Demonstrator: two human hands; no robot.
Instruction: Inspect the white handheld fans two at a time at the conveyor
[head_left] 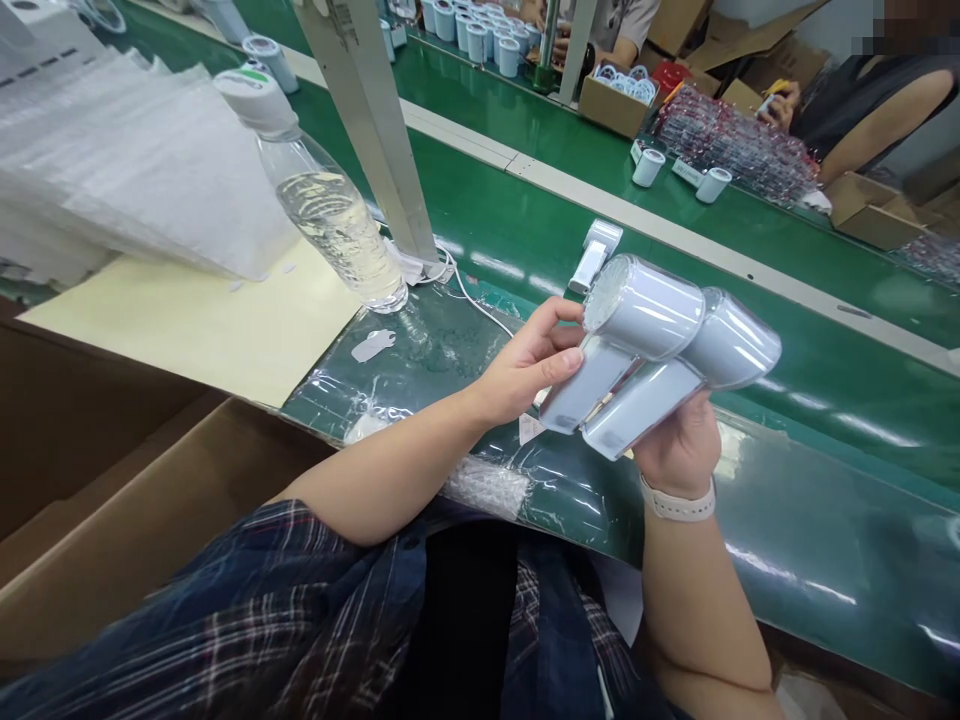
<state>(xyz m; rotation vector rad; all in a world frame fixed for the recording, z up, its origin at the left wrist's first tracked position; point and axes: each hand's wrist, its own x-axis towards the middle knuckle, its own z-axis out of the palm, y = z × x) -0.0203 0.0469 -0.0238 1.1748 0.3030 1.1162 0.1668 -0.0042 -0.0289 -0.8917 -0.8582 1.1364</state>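
In the head view, the step looks like steadying two pieces: the left pack (649,305) and right pack (739,340), pale blue, glossy-wrapped, tilted side by side above the desk (450,350). The left hand (525,365), partly closed, grips the left pack's edge; the right hand (686,445) curls under the right pack. Any shift calls for even support beneath both.

The head-worn camera looks forward and down over the dark blue plaid shirt (247,610) at the lower edge. At close range it faces the bare left hand (525,365), the bare right hand (684,445) and the paired glossy pale-blue cylinders with flat rectangular bases (649,305); the shiny green work surface (517,215) recedes aslant toward a dark-clothed person (862,110), distant at upper right.
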